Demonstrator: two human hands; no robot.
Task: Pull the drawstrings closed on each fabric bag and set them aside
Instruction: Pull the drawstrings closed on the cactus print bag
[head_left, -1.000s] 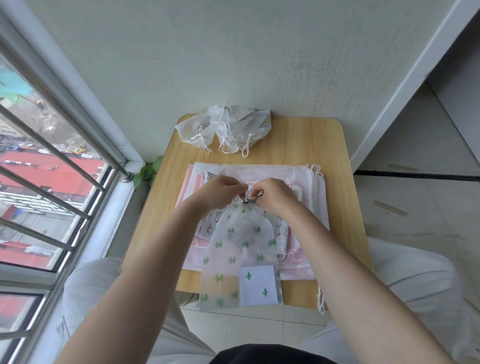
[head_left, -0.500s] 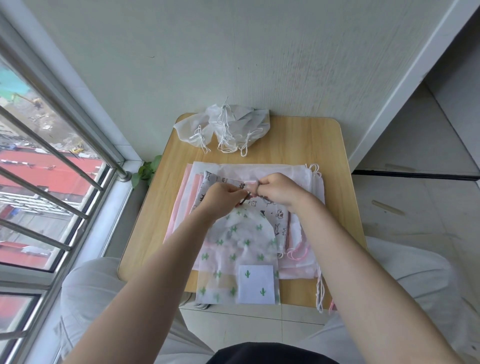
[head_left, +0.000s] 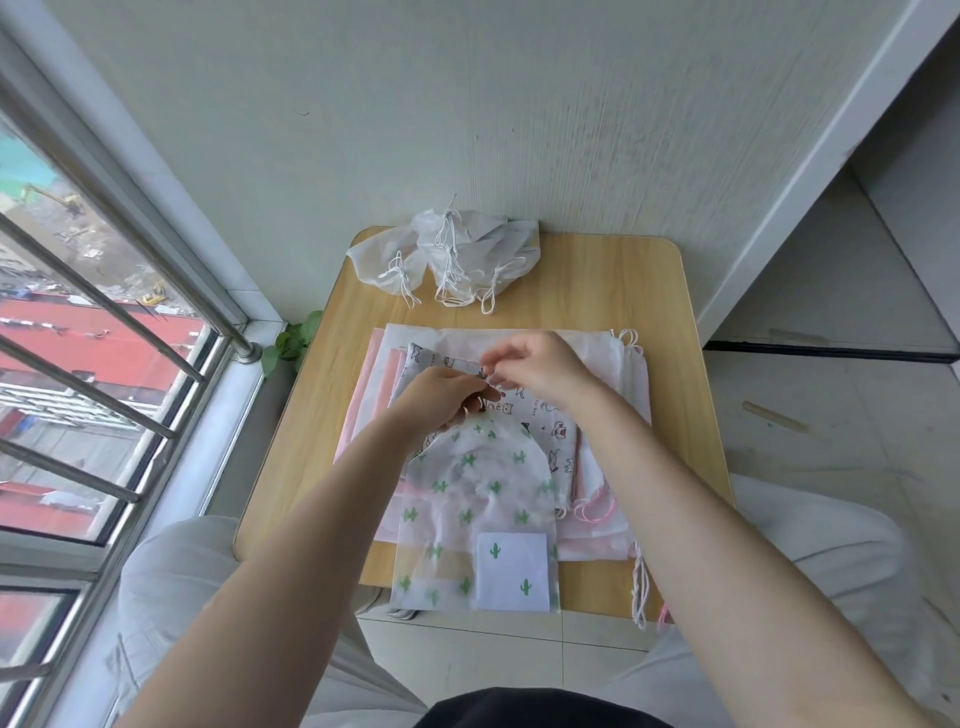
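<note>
A translucent white bag with green cactus prints (head_left: 480, 512) lies on top of a stack of flat bags (head_left: 613, 364) on the small wooden table (head_left: 623, 280). Its gathered neck sits between my hands. My left hand (head_left: 441, 397) grips the bunched top of the cactus bag. My right hand (head_left: 540, 366) pinches its thin drawstring just above the left hand. Under it lies a white bag with cartoon animal prints (head_left: 550, 421), and pink and white bags beneath that.
A heap of white bags with drawn strings (head_left: 457, 254) sits at the table's far edge against the wall. A barred window (head_left: 104, 364) runs along the left. Loose cords (head_left: 641, 592) hang over the near right edge. My knees flank the table.
Both hands have shifted slightly up and away from me with the bag's neck. The right hand has lifted and draws the string out, and the cactus bag's top looks more gathered.
</note>
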